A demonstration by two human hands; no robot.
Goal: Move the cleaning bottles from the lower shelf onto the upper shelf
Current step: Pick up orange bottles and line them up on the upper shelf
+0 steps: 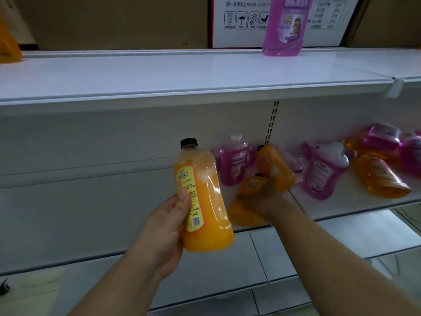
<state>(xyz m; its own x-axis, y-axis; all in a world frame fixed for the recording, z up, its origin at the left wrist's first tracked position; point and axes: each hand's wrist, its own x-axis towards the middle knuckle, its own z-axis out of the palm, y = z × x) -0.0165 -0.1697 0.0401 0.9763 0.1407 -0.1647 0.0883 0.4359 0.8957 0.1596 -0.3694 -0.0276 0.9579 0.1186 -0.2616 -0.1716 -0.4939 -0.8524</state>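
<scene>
While one purple bottle (pixel 284 26) already stands on the upper shelf (pixel 159 74), most bottles remain below — a judgement of early progress. The left hand (pixel 164 233) grips an orange bottle (pixel 202 197) upright, lifted; the right hand (pixel 264 192) closes around another orange bottle (pixel 276 166) among purple and orange ones lying on the lower shelf (pixel 355 197).

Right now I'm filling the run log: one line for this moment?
left hand: holds orange bottle | right hand: grips second orange bottle | upper shelf: purple bottle
</scene>
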